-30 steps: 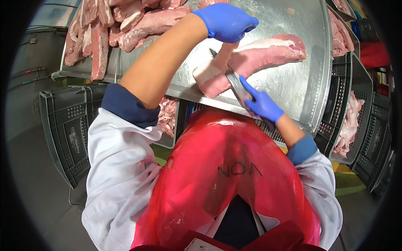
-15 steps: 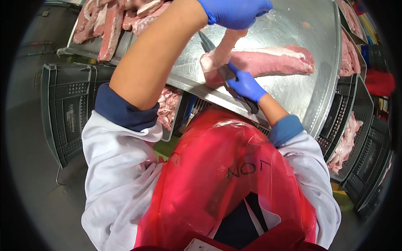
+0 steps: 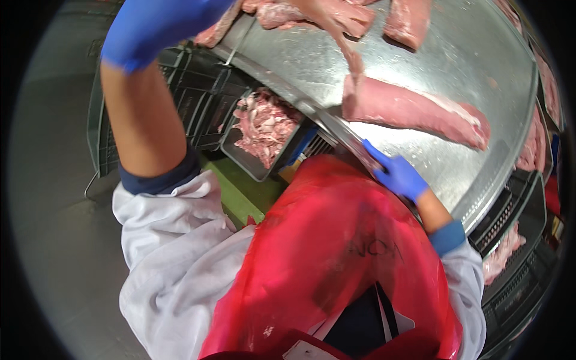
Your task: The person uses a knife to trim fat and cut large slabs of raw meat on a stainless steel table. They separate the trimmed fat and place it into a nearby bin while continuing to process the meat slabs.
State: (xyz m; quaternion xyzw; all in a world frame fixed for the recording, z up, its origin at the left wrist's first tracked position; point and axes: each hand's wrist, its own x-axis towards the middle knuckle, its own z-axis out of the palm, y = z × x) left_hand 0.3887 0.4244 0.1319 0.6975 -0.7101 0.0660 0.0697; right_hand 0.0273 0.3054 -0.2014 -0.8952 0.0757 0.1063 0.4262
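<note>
At the upper left my left hand (image 3: 153, 33), in a blue glove, reaches to the top edge, where its fingers are partly cut off. A blurred pale strip of meat (image 3: 336, 33) hangs in the air from the top edge, apparently from this hand, its lower end over the end of a pork loin (image 3: 414, 111). The loin lies on the metal table (image 3: 444, 54). At the table's near rim, below the loin, my right hand (image 3: 399, 174) is closed round a knife (image 3: 354, 144), its blade lying along the rim and its handle mostly hidden.
More pieces of meat (image 3: 408, 21) lie at the far side of the table. Below its left edge, a grey crate holds meat trimmings (image 3: 267, 126). Dark crates (image 3: 510, 240) with meat stand at the right. A green beam (image 3: 231, 186) runs under the table.
My left hand has swung left, and the strip of meat has come up off the loin. My right hand has drawn the knife back from the meat to the rim. The view has shifted left.
</note>
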